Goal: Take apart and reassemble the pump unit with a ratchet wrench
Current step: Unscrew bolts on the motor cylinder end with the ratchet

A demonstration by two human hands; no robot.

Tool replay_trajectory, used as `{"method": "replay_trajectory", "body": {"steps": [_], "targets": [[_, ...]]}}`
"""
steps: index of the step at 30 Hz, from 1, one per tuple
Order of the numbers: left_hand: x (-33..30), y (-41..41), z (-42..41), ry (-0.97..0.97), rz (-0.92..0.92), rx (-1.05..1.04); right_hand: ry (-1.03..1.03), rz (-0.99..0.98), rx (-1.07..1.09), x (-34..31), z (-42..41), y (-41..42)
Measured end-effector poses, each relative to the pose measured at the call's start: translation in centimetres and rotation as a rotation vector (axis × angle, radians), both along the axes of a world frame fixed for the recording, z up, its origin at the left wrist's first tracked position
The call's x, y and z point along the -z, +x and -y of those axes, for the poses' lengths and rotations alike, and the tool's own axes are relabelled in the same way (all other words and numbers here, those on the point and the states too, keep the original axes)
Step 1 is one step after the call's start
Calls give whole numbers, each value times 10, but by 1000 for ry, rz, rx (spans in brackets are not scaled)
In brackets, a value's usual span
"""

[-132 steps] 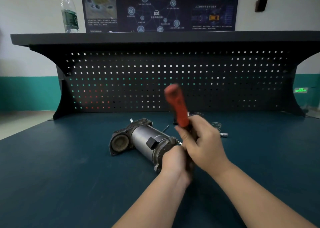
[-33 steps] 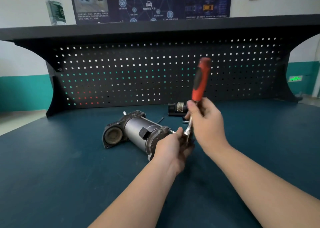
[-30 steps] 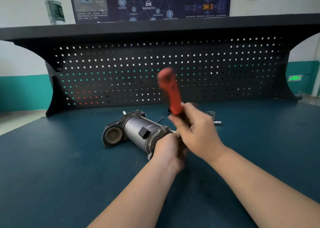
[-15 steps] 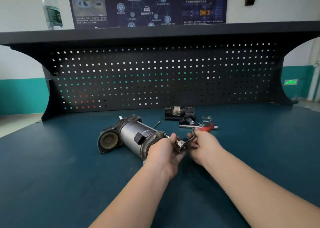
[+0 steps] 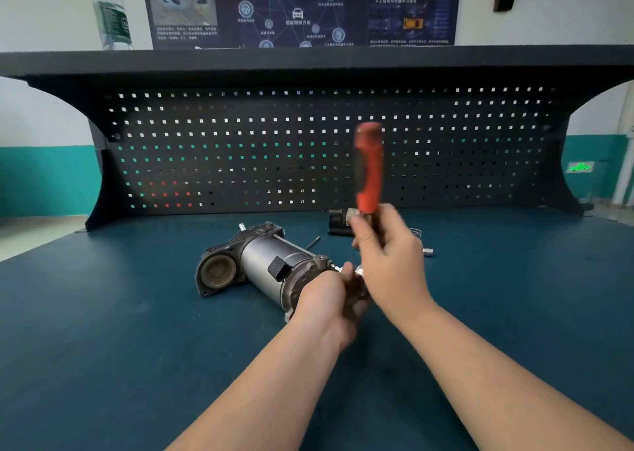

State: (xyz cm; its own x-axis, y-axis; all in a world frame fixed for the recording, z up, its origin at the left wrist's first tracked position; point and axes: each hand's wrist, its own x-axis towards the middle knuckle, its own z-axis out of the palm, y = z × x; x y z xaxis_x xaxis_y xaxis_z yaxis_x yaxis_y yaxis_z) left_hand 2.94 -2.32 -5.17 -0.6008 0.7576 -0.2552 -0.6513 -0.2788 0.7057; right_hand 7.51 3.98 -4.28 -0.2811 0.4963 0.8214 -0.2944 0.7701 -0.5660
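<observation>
Item, pump unit: we find it lying on its side on the bench mat, just left of centre, long axis running from 10 o'clock to 4 o'clock, round port end at far left and flanged end cap toward us.

Item, left hand: we see it curled round the end cap, gripping it to steady the body.

Item, right hand: fingers wrapped round the lower handle of the ratchet wrench. The red grip stands near 12 o'clock, motion-blurred; the head sits at a fastener on the end cap, mostly hidden between the hands.

Item, loose parts: at 1 o'clock of the pump, near the pegboard, we list a small dark block, a thin rod, a socket and a wire ring, too faint to place.

Progress, our judgement: parts already lie off the unit, so work is under way. We cannot tell whether this bolt is being loosened or tightened, so whether this is stripping down or rebuilding stays open.
</observation>
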Motion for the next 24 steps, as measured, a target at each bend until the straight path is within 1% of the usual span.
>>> {"method": "replay_trajectory", "body": {"steps": [1,2,3,4,5,6,7,8,9,10,12,14,15,16,17,18,19,21,22,23,24], "targets": [[0,0,-1,-29,-17,-19,-205,-11,28,0,-8,-2],[1,-1,-1,-37,-28,-26,-475,-39,25,1,-17,-3],[1,0,-2,-43,-36,-30,-793,-92,-42,2,-25,-4],[0,2,0,-48,-36,-30,-1099,-160,-171,4,-29,-5],[-2,2,1,-49,-32,-27,-1321,-222,-286,9,-31,-6],[-2,2,1,-49,-21,-31,-1436,-252,-355,13,-31,-8],[-3,1,1,-49,-12,-38,-1461,-245,-378,14,-30,-9],[-4,0,1,-51,-14,-41,-1412,-220,-370,13,-28,-10],[-3,0,1,-56,-26,-37,-1292,-199,-329,10,-26,-11],[-3,1,2,-62,-37,-27,-1113,-192,-264,5,-23,-9],[-3,3,4,-64,-47,-5,-666,-136,-155,-4,-14,-3],[-4,3,7,-62,-43,7,-269,-38,-158,-8,2,2],[-5,2,8,-65,-40,17,-141,9,-176,-8,10,4],[-7,2,10,-66,-35,29,-64,50,-177,-9,15,4],[-8,1,10,-66,-29,34,-33,77,-161,-10,16,5],[-8,1,10,-63,-18,29,-44,77,-141,-9,15,5],[-7,1,9,-61,-4,18,-91,54,-122,-9,12,6],[-6,1,7,-61,-1,8,-256,3,-42,-8,4,5],[-7,1,6,-58,-8,9,-386,-10,10,-7,-3,1],[-8,1,5,-55,-9,4,-584,-24,38,-9,-10,-4],[-8,0,4,-49,-1,1,-852,-40,27,-10,-19,-10]]}}
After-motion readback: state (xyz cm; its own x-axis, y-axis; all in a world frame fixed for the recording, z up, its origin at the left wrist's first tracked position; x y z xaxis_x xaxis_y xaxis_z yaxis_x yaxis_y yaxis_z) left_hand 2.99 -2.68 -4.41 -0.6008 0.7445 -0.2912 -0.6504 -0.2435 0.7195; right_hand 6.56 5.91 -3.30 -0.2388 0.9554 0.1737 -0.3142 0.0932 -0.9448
